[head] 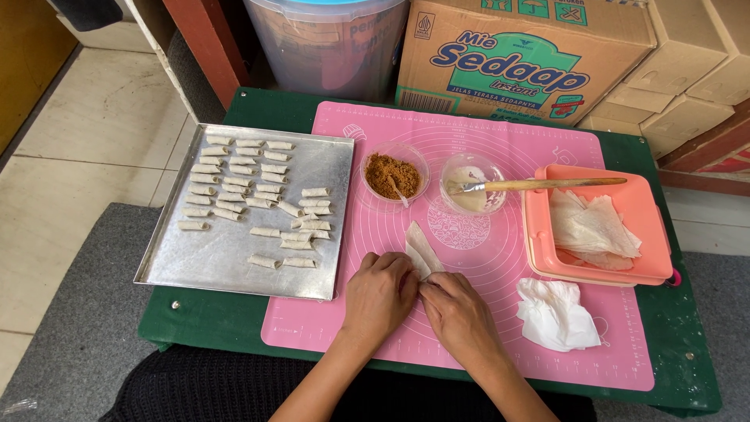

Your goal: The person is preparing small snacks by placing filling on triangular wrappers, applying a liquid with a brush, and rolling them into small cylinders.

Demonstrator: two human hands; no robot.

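Both forearms reached up from the bottom edge and met over a pink mat (484, 344) on a green desk (672, 367). The left hand (380, 295) lay palm down, fingers curled, pressing on the near end of a thin pale wrapper (423, 248). The right hand (461, 316) sat just beside it, knuckles up, thumb and fingertips pinching the same end of the wrapper. The wrapper's free end stuck out beyond the fingers, away from the body, flat on the mat.

Beyond the hands stood a bowl of brown filling (394, 175) and a second bowl (471, 182) with a brush (539, 185) resting across it. Left of the left hand lay a metal tray (211, 262) carrying rows of small rolls (234, 182). Right of the right hand were a crumpled white cloth (556, 314) and, further off, a pink box (648, 211) holding more wrappers.
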